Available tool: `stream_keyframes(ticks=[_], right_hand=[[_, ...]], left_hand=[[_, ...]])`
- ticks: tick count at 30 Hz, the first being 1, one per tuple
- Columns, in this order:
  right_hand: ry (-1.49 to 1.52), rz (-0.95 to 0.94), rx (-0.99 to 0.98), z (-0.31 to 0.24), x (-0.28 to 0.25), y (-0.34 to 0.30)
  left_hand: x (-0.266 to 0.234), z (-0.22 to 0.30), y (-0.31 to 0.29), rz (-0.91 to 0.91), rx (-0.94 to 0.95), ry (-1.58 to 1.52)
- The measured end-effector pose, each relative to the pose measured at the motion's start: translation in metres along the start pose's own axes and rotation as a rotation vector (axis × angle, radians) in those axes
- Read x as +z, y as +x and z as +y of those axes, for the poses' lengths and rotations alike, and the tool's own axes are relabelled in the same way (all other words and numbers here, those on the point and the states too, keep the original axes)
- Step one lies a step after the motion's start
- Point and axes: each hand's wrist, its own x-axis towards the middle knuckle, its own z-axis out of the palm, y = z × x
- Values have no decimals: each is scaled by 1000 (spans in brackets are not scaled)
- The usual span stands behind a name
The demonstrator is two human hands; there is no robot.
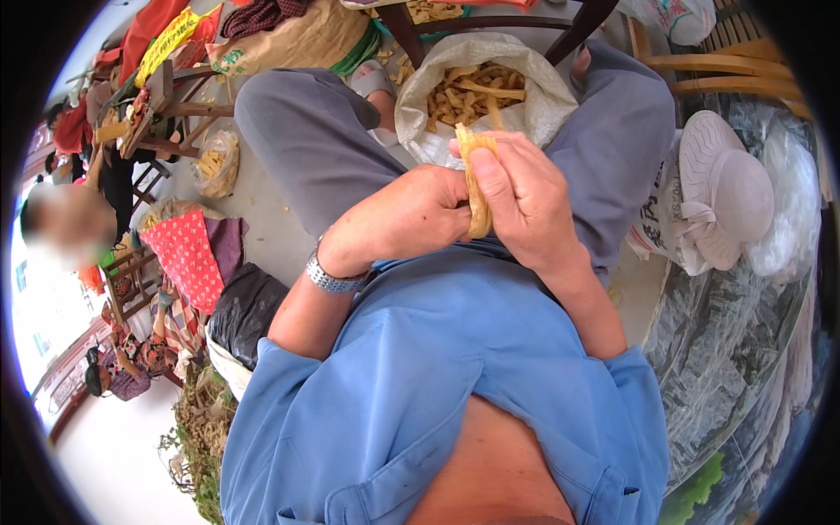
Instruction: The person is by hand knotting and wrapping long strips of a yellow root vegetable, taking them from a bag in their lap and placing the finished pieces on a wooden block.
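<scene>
Between my two hands, above my lap, is a yellow-brown strip of what looks like dried root or vegetable point(478, 192). My left hand point(416, 206), with a metal watch on its wrist, is closed on the strip's lower part. The thumb of my right hand point(529, 197) presses on its upper part, with the fingers wrapped behind. Just beyond my hands, between my knees, an open white woven sack point(547, 96) holds many similar strips point(459, 98).
At my right lie a pale brimmed hat point(739, 197) and clear plastic sheeting point(726, 350). To the left are a small plastic bag of yellowish pieces point(216, 164), a black bag point(248, 306) and wooden chairs point(179, 109). Other people sit at the far left.
</scene>
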Motion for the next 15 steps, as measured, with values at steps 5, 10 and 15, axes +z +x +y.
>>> stream_keyframes(ticks=[5,10,15], right_hand=[[-100,-135,-4,-3,11,-9],[-7,-234,145,-5,8,-14],[-20,-291,263,-1,-3,-20]], left_hand=[[3,-27,2,106,296,246],[1,-18,0,69,236,292],[3,-19,3,44,173,434]])
